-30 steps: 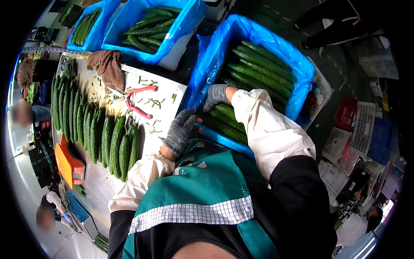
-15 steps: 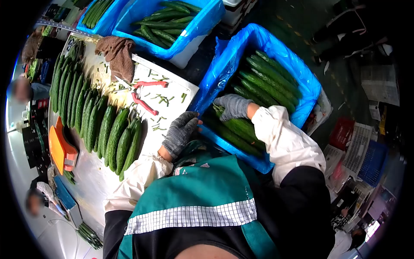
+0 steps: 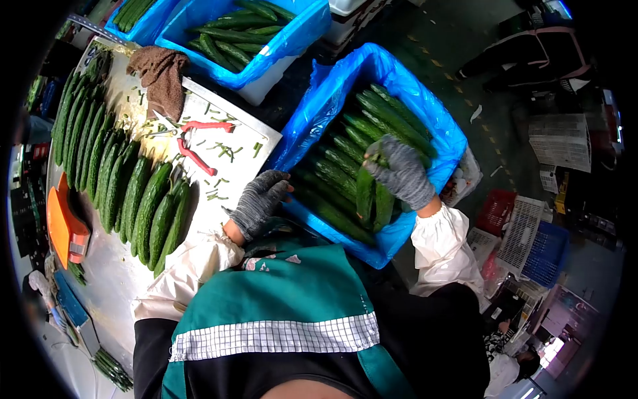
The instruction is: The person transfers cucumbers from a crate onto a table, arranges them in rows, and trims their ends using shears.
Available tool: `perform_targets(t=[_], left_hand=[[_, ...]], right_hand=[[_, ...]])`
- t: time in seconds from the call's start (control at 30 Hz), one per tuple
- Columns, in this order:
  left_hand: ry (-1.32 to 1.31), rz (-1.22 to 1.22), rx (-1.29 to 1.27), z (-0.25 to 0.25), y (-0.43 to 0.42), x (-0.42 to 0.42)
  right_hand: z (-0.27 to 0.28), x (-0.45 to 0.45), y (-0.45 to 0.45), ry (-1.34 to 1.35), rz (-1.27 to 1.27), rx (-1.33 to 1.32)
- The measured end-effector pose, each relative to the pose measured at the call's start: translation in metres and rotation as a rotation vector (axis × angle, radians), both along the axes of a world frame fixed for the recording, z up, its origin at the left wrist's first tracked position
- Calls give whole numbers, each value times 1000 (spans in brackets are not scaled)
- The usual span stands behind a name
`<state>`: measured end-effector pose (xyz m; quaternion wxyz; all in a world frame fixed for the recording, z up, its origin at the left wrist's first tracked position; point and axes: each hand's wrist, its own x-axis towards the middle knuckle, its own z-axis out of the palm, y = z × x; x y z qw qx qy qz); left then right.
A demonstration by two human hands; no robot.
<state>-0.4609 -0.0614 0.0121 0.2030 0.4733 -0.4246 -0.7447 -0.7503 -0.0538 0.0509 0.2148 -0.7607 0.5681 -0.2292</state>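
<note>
At the left of the frame, a row of cucumbers [image 3: 147, 206] lay side by side on the pale, smooth counter [image 3: 119, 266], slim and ridged, with bumpy dark-green skin. Beside them sat a glossy orange plastic thing [image 3: 61, 219]. Farther right were a rumpled brown cloth [image 3: 163, 80], red-handled cutters [image 3: 195, 159] with handles apart, and thin green trimmings [image 3: 222, 151].

Near the centre, the left hand [image 3: 258, 203], in ribbed grey knit, had its fingers bent close together; I could not tell whether they held anything.

Right of centre, the right hand [image 3: 401, 171] was over a crate lined with crinkled blue film [image 3: 415, 83], its fingers clamped, as far as the view allowed, on the ends of two cucumbers [image 3: 383, 205]. Others [image 3: 392, 120] lay lengthwise beneath. The step in hand looked like laying cucumbers into the crate; the next move called for aligning that pair and lowering it gently.
</note>
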Motion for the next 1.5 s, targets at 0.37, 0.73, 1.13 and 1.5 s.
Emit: perform_targets(t=[0.37, 0.73, 1.13, 1.5], left_hand=[[-69, -65, -17, 7, -8, -24], [-130, -667, -968, 16, -29, -119], [91, -248, -945, 34, -22, -102], [270, 177, -208, 36, -48, -34]], right_hand=[[27, -64, 43, -288, -578, -266], [49, -58, 46, -576, -781, -403], [58, -50, 44, -1147, -880, -368], [50, -49, 16, -1334, -1119, -198]])
